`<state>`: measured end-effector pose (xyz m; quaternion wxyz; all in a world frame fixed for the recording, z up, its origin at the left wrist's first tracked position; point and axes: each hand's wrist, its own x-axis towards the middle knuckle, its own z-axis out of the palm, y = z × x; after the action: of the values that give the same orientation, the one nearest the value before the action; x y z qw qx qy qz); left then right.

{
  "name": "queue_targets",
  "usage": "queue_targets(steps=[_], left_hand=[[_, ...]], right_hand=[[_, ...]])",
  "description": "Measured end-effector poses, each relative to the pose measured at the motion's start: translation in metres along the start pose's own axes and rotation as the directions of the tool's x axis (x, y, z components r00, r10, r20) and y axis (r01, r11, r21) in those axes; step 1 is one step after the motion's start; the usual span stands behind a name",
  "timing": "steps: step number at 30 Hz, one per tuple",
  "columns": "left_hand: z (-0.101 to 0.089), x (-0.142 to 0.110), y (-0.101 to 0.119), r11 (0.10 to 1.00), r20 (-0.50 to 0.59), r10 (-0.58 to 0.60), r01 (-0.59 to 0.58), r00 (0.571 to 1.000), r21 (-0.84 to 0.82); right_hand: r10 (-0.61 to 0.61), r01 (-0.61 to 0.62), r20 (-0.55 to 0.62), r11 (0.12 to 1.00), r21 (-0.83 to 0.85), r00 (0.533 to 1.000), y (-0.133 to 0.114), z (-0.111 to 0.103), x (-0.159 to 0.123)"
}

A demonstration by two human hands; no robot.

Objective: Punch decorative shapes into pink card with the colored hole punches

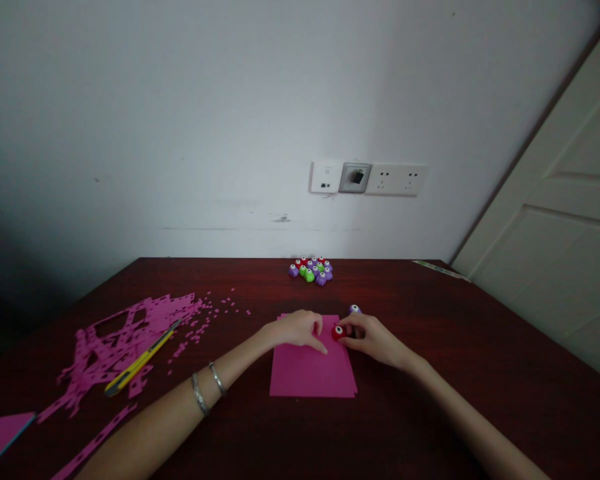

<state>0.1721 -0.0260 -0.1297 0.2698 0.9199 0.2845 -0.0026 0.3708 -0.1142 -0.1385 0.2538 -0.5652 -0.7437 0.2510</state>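
A stack of pink paper sheets (310, 377) lies on the dark red table, its edges slightly out of line. My left hand (300, 328) rests on the upper left of the sheets, fingers curved and thumb held apart, with nothing in it. At the right edge of the paper, my right hand (367, 335) pinches a small red piece (338, 333) with a white, eye-like spot. Just behind that hand stands a similar purple piece (355, 309), partly hidden by my fingers.
Several purple, green and red pieces (309, 274) cluster near the wall. On the left lie cut pink paper strips (150, 327), tiny pink bits (200, 323) and a yellow utility knife (139, 363). More pink paper (3, 437) is at the lower left. A printed strip (440, 269) lies back right.
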Motion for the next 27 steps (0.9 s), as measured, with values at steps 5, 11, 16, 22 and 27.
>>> queue_targets(steps=[5, 11, 16, 22, 27], left_hand=[[-0.001, -0.001, 0.002, 1.0, -0.009, 0.005, -0.005, 1.0, -0.012], [-0.01, 0.001, -0.007, 0.984, -0.053, 0.077, -0.084, 0.996, -0.156], [-0.026, 0.005, -0.022, 0.98, -0.281, -0.074, 0.017, 0.957, -0.198], [-0.033, 0.003, -0.032, 0.971, -0.227, -0.044, -0.012, 0.973, -0.237], [-0.032, 0.005, -0.042, 0.956, -0.159, -0.013, -0.035, 0.987, -0.292]], right_hand=[[-0.011, 0.011, -0.013, 1.0, 0.005, 1.0, 0.002, 0.0, -0.001], [-0.039, 0.04, -0.022, 0.999, 0.014, 0.999, 0.007, 0.001, 0.0], [-0.043, 0.046, -0.056, 0.998, 0.043, 0.997, 0.007, 0.001, 0.001], [-0.05, 0.057, -0.092, 0.996, 0.07, 0.995, 0.006, -0.002, 0.001], [-0.064, 0.07, -0.097, 0.996, 0.06, 0.993, 0.006, -0.002, 0.0]])
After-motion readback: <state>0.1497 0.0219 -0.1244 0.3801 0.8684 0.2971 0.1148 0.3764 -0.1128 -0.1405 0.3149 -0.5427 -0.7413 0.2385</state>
